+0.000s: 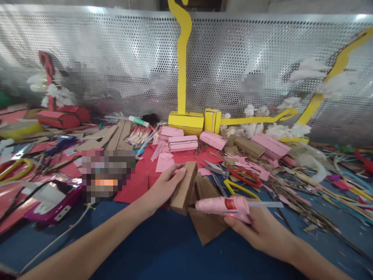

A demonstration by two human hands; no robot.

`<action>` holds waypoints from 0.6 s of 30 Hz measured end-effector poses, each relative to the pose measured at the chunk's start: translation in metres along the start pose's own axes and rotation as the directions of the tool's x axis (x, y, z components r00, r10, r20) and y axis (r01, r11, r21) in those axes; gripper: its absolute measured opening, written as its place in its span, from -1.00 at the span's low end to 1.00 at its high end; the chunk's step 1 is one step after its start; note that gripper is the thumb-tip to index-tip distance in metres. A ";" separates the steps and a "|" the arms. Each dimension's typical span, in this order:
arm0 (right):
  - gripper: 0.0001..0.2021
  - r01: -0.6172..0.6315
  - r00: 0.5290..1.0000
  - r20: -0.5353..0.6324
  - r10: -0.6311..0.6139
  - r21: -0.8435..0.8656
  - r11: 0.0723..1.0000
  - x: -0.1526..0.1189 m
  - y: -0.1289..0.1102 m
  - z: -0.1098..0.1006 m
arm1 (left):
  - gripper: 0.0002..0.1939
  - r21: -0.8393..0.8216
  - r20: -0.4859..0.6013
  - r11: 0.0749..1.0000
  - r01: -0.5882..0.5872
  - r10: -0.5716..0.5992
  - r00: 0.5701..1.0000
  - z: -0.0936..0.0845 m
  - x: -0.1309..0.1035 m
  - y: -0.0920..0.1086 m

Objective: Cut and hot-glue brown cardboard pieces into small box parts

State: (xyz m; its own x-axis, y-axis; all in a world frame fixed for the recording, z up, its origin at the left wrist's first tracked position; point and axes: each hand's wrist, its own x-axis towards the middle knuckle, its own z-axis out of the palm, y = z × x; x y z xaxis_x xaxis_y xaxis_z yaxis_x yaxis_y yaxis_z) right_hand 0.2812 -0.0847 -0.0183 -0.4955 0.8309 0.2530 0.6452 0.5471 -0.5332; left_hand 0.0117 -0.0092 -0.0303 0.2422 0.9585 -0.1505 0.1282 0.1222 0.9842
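Observation:
My left hand [167, 186] grips a folded brown cardboard piece [183, 190] near the middle, fingers on its left side and top. My right hand [256, 229] is wrapped round a pink glue gun [223, 205], whose nozzle points left, close to the cardboard's lower right side. A clear glue stick [265, 204] juts from the gun's back end. More brown cardboard [208, 225] lies beneath and beside the held piece. Red paper [136, 182] is spread behind my left hand.
Scissors with red handles [246, 177] and yellow-handled ones [241, 190] lie beyond the glue gun. Pink boxes [183, 144] and yellow paper shapes [186, 122] stand along the perforated metal panel [131, 50]. A purple power strip [55, 204] with cables sits at the left.

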 end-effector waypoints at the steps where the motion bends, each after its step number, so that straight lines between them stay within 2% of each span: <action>1: -0.75 -0.005 1.000 0.016 0.005 0.004 1.000 -0.001 0.002 0.000 | -0.36 0.008 -0.003 1.000 0.000 0.000 1.000 0.000 0.000 0.000; 4: -0.71 -0.037 0.999 0.028 0.037 -0.014 0.999 -0.002 0.006 0.001 | -0.37 0.027 -0.008 1.000 0.001 -0.001 1.000 0.002 -0.001 0.003; 8: -0.72 -0.061 0.997 -0.047 0.058 -0.068 0.996 -0.003 0.012 0.003 | -0.37 0.003 0.019 1.000 0.006 -0.006 1.000 0.002 -0.001 0.005; 10: -0.73 -0.042 0.994 -0.107 0.027 -0.138 0.990 -0.003 0.015 0.005 | -0.37 -0.012 0.028 1.000 0.003 -0.003 1.000 0.002 0.000 0.004; 14: -0.56 -0.073 0.965 -0.264 -0.002 -0.275 0.959 -0.005 0.021 0.010 | -0.37 -0.043 0.032 0.999 0.008 -0.007 0.999 0.001 0.002 0.002; 16: -0.60 -0.084 0.963 -0.269 0.012 -0.259 0.962 -0.006 0.022 0.010 | -0.38 -0.051 0.019 0.999 0.012 -0.011 1.000 0.001 0.002 0.002; 18: -0.72 -0.071 0.974 -0.226 0.023 -0.208 0.975 -0.006 0.020 0.008 | -0.38 -0.047 0.011 0.999 0.014 -0.013 1.000 0.001 0.001 0.002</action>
State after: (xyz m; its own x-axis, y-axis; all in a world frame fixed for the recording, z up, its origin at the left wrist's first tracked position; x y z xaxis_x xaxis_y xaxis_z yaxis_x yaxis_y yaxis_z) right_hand 0.2922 -0.0795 -0.0365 -0.3365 0.8444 0.4167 0.7858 0.4957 -0.3699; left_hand 0.0130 -0.0083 -0.0288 0.2510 0.9539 -0.1644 0.0859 0.1473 0.9854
